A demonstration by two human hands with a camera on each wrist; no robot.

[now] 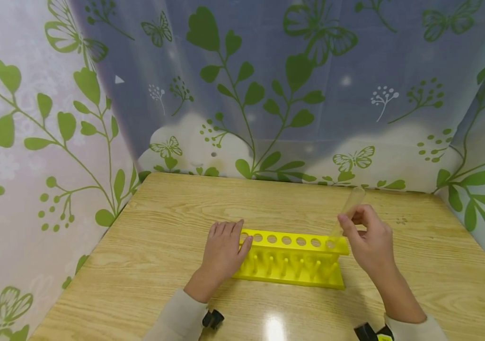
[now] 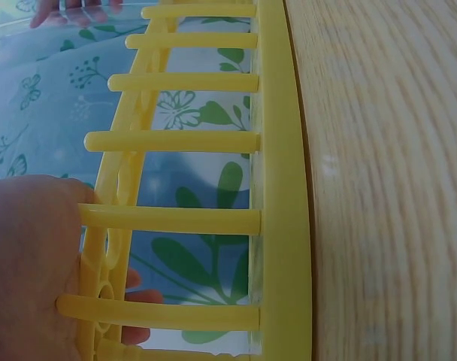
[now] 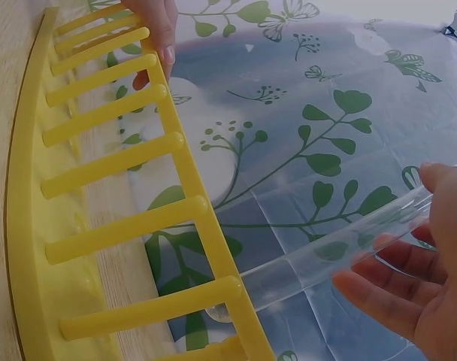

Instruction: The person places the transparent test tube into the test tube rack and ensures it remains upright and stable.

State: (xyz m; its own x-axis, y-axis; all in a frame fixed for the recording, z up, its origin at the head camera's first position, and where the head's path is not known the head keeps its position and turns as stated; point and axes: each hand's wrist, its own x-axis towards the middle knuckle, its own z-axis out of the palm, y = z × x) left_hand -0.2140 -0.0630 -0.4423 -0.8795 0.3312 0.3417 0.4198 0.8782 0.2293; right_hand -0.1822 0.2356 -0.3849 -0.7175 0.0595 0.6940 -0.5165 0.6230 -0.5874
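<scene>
At rack (image 1: 293, 258) end hole, right hand (image 1: 367, 244) pinching tube (image 1: 346, 210)

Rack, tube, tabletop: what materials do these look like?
Test tube rack: likely moulded plastic, opaque bright yellow, smooth with a slight sheen. Test tube: clear and glossy, the leaf pattern shows through; glass or clear plastic, cannot tell. Table: wood-grain surface, probably laminate, with a glare spot near the front edge.

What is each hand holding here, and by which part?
Right hand pinches the clear test tube mid-length; left hand rests on the yellow rack's left end.
</scene>
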